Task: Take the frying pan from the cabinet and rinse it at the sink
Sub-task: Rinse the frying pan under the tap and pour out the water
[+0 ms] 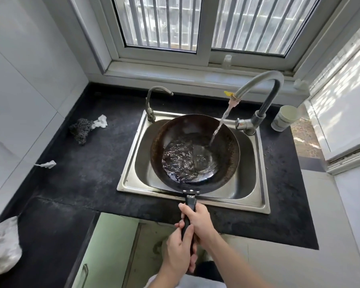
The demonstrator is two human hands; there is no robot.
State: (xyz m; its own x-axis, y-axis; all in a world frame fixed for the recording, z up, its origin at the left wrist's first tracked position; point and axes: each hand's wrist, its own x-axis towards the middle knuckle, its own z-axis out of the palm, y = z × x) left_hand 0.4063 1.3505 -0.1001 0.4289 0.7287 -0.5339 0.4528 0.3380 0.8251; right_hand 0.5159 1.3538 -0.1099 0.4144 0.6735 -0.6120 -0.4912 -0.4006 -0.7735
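Pan (pixel 195 150): I am holding it over the sink (pixel 131 179), under the running tap (pixel 258 86). Handle (pixel 190 202) is pointing straight back at me; right hand (pixel 197 221) is gripping it nearer the pan, left hand (pixel 181 252) curling round its end.

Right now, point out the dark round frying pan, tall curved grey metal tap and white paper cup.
Frying pan (pixel 195 125), head view, inner wall.
Metal tap (pixel 265 76), head view, arch top.
Paper cup (pixel 283 121), head view, side.

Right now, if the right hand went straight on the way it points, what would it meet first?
Probably the riveted rim of the frying pan: the right hand grips the handle leading there. The sink lies lower, though depth is unclear.
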